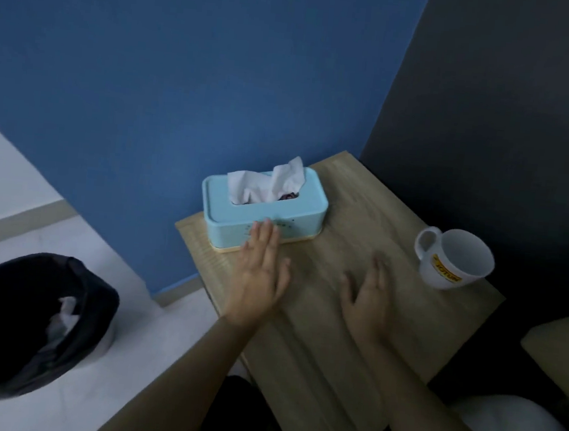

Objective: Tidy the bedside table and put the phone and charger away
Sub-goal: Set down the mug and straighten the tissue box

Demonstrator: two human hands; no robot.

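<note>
The wooden bedside table (349, 358) carries a light blue tissue box (304, 213) at its back left, with white tissue sticking up from the slot. A white mug (453, 261) with a yellow label stands at the table's right edge. My left hand (261, 271) is flat and open, its fingertips touching the front face of the tissue box. Over the table's middle, my right hand (368, 298) is spread open and holds nothing. No phone or charger is visible in this view.
A bin with a black liner (26, 323) stands on the white floor at the left, with crumpled white paper inside. A blue wall rises behind the table and a dark panel lies to the right. Bedding (560, 346) shows at the right edge.
</note>
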